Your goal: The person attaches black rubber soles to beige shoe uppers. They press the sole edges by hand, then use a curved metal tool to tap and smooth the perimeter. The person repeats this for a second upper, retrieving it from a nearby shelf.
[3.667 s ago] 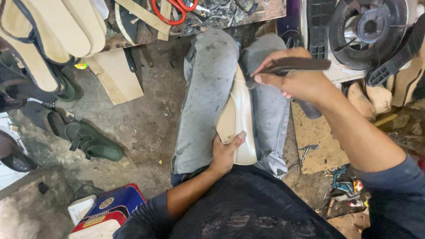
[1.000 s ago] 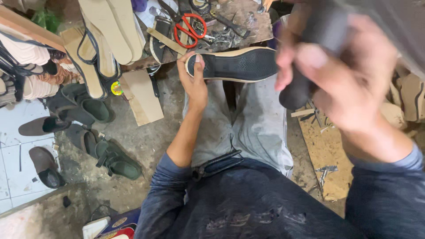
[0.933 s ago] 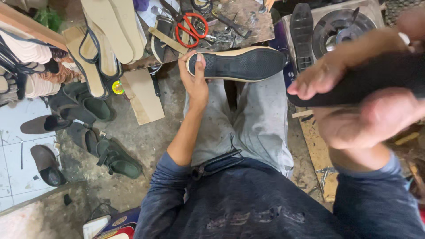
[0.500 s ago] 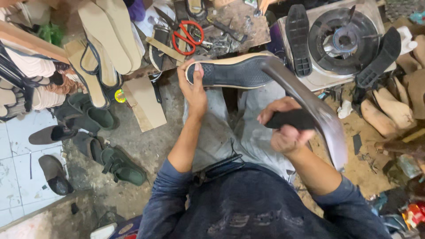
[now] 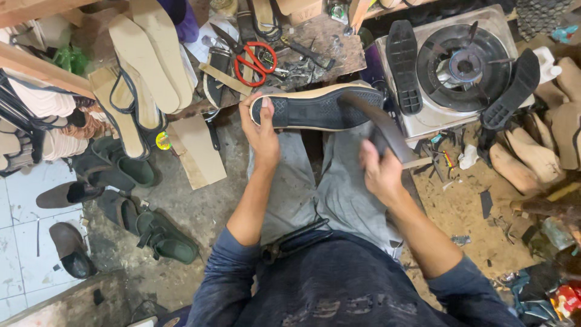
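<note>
My left hand (image 5: 261, 130) grips the heel end of a shoe sole (image 5: 318, 109), black patterned tread facing up with a tan rim, held level across my knees. My right hand (image 5: 378, 172) is closed around the handle of a dark hammer-like tool (image 5: 387, 130), blurred with motion, its head close to the toe end of the sole. Grey trousers (image 5: 315, 188) show below both hands.
Red-handled scissors (image 5: 257, 60) and scraps lie on the wooden bench above the sole. A gas burner stove (image 5: 460, 66) with black soles on it stands at right. Tan insoles (image 5: 145, 66) lie at upper left, green sandals (image 5: 163, 236) on the floor at left, wooden lasts (image 5: 526, 160) at right.
The sole went from standing upright on my lap to lying flat, tread up, in my left hand. My right hand swung the tool up near the camera and down toward the sole.
</note>
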A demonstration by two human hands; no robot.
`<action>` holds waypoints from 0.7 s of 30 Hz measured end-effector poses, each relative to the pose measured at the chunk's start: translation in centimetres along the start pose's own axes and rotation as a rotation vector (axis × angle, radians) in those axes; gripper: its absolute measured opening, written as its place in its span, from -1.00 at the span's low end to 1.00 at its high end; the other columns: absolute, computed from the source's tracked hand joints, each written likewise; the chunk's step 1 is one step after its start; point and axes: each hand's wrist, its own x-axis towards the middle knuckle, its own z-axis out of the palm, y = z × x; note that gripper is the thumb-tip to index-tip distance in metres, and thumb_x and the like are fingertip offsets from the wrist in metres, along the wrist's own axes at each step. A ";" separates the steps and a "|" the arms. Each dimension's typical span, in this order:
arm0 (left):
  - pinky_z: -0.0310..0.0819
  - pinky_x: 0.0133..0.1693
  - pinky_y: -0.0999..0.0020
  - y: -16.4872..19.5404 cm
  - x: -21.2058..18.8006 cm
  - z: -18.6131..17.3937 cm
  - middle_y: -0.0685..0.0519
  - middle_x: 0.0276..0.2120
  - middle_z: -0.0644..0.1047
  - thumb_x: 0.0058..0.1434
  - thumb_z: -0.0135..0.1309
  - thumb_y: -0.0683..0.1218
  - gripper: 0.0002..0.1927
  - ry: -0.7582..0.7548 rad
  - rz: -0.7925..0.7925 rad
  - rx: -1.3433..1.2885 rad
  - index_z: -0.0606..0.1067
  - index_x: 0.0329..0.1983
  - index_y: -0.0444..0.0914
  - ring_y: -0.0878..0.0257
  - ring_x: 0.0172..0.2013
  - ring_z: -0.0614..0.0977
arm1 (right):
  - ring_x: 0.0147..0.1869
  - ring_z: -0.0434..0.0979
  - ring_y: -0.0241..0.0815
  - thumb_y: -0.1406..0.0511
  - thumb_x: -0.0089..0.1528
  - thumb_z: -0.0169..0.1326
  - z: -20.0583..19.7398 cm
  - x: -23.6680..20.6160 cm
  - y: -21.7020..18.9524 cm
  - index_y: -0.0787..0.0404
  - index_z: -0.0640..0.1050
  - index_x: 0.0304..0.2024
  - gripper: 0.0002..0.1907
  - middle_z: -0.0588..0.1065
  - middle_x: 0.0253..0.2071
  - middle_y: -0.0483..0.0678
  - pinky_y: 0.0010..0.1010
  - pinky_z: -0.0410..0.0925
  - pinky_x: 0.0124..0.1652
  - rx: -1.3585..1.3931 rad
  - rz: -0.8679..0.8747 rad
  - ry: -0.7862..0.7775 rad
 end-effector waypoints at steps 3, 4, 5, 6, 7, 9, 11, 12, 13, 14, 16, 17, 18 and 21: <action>0.47 0.05 0.45 0.1 0.1 0.1 0.03 -0.03 0.44 0.47 0.03 -0.12 -0.73 0.017 -0.027 -0.009 0.39 0.15 -0.34 0.35 -0.06 0.49 | -0.48 0.37 -0.28 0.21 0.46 0.03 -1.4 0.4 -1.0 0.28 0.41 -0.10 -0.77 0.38 -0.46 -0.02 -0.44 0.29 -0.46 -0.285 0.206 -0.036; 0.46 0.04 0.45 0.3 0.1 0.0 0.03 -0.04 0.44 0.48 0.03 -0.13 -0.73 0.016 -0.036 -0.007 0.39 0.16 -0.35 0.35 -0.07 0.49 | -0.46 0.40 -0.28 0.22 0.48 0.03 -1.6 0.1 -1.2 0.28 0.44 -0.18 -0.76 0.40 -0.46 -0.02 -0.43 0.30 -0.44 -0.316 0.183 -0.041; 0.45 0.04 0.45 0.3 0.0 0.1 0.02 -0.05 0.44 0.48 0.02 -0.13 -0.73 0.017 -0.046 -0.011 0.38 0.17 -0.35 0.35 -0.08 0.48 | -0.41 0.40 -0.26 0.20 0.48 0.00 -1.8 -0.5 -1.2 0.23 0.41 -0.09 -0.79 0.40 -0.40 -0.02 -0.42 0.34 -0.38 -0.098 -0.023 -0.019; 0.45 0.04 0.46 0.4 0.0 0.1 0.03 -0.04 0.44 0.48 0.01 -0.14 -0.73 0.005 -0.025 0.002 0.38 0.17 -0.34 0.35 -0.07 0.48 | -0.36 0.40 -0.24 0.17 0.47 -0.02 -1.7 -1.2 -1.0 0.18 0.38 0.01 -0.78 0.40 -0.34 -0.01 -0.40 0.37 -0.32 0.122 -0.232 -0.006; 0.45 0.04 0.47 0.5 0.0 0.1 0.03 -0.04 0.44 0.48 0.01 -0.15 -0.73 -0.001 -0.003 0.019 0.38 0.18 -0.34 0.36 -0.06 0.48 | -0.32 0.40 -0.22 0.14 0.47 -0.05 -1.4 -1.8 -0.6 0.13 0.35 0.11 -0.73 0.39 -0.29 -0.01 -0.38 0.41 -0.26 0.349 -0.435 0.000; 0.45 0.06 0.47 0.6 -0.1 0.0 0.04 -0.01 0.43 0.47 -0.01 -0.15 -0.73 0.003 0.005 0.032 0.38 0.18 -0.34 0.37 -0.04 0.49 | -0.31 0.39 -0.24 0.21 0.48 -0.03 -1.5 -2.3 0.3 0.27 0.32 0.10 -0.72 0.39 -0.27 -0.01 -0.43 0.38 -0.29 0.079 -0.163 -0.029; 0.45 0.11 0.45 0.7 0.0 0.1 0.05 0.03 0.43 0.46 -0.02 -0.15 -0.72 0.013 0.013 -0.004 0.37 0.17 -0.34 0.37 0.00 0.49 | -0.40 0.37 -0.25 0.23 0.45 0.00 -1.8 -2.6 0.9 0.34 0.36 0.05 -0.71 0.38 -0.36 -0.01 -0.44 0.34 -0.38 -0.162 0.063 -0.067; 0.45 0.08 0.45 0.7 0.2 0.0 0.05 0.01 0.43 0.47 -0.01 -0.15 -0.73 0.012 0.016 0.000 0.37 0.18 -0.34 0.37 -0.03 0.49 | -0.48 0.37 -0.25 0.21 0.41 0.01 -1.9 -2.6 1.1 0.33 0.41 0.00 -0.71 0.38 -0.45 0.01 -0.42 0.32 -0.46 -0.261 0.161 -0.095; 0.44 0.06 0.45 0.7 0.1 0.0 0.04 -0.02 0.44 0.48 -0.01 -0.14 -0.73 0.009 0.004 0.002 0.38 0.18 -0.34 0.36 -0.05 0.49 | -0.57 0.36 -0.24 0.18 0.37 0.03 -2.1 -2.6 1.1 0.32 0.46 -0.05 -0.70 0.38 -0.54 0.02 -0.41 0.30 -0.55 -0.367 0.273 -0.120; 0.44 0.04 0.45 0.7 0.2 -0.1 0.04 -0.04 0.45 0.49 0.00 -0.14 -0.73 0.005 0.000 0.004 0.38 0.18 -0.34 0.36 -0.08 0.48 | -0.54 0.39 -0.24 0.16 0.41 0.00 -2.3 -2.4 1.0 0.30 0.44 -0.04 -0.70 0.40 -0.49 0.01 -0.43 0.32 -0.50 -0.230 0.108 -0.036; 0.43 0.02 0.45 0.8 0.2 -0.2 0.04 -0.05 0.46 0.48 -0.01 -0.12 -0.73 0.017 -0.023 0.100 0.39 0.16 -0.34 0.36 -0.08 0.49 | -0.50 0.45 -0.23 0.10 0.51 -0.06 -2.4 -2.3 0.4 0.26 0.40 -0.04 -0.67 0.44 -0.39 -0.01 -0.46 0.38 -0.42 0.049 -0.210 0.109; 0.43 0.01 0.46 0.9 0.2 -0.3 0.05 -0.06 0.47 0.48 -0.01 -0.10 -0.72 0.027 -0.034 0.146 0.40 0.16 -0.34 0.36 -0.08 0.49 | -0.49 0.45 -0.23 0.09 0.50 -0.04 -2.3 -1.9 0.2 0.26 0.39 -0.05 -0.67 0.43 -0.38 0.00 -0.44 0.39 -0.43 0.098 -0.217 0.161; 0.43 0.03 0.45 0.9 0.2 -0.3 0.05 -0.05 0.46 0.48 -0.01 -0.10 -0.72 0.027 -0.028 0.101 0.40 0.16 -0.34 0.37 -0.07 0.48 | -0.48 0.45 -0.22 0.08 0.49 -0.03 -2.0 -1.6 0.0 0.25 0.38 -0.05 -0.66 0.43 -0.37 0.00 -0.42 0.40 -0.43 0.152 -0.225 0.212; 0.42 0.07 0.45 0.9 0.4 -0.4 0.06 -0.05 0.44 0.49 0.00 -0.09 -0.73 0.016 -0.001 0.029 0.40 0.16 -0.33 0.36 -0.05 0.47 | -0.57 0.39 -0.20 0.05 0.42 -0.06 -2.8 -0.9 -1.0 0.24 0.37 -0.05 -0.63 0.40 -0.49 0.00 -0.38 0.32 -0.54 -0.167 0.134 0.103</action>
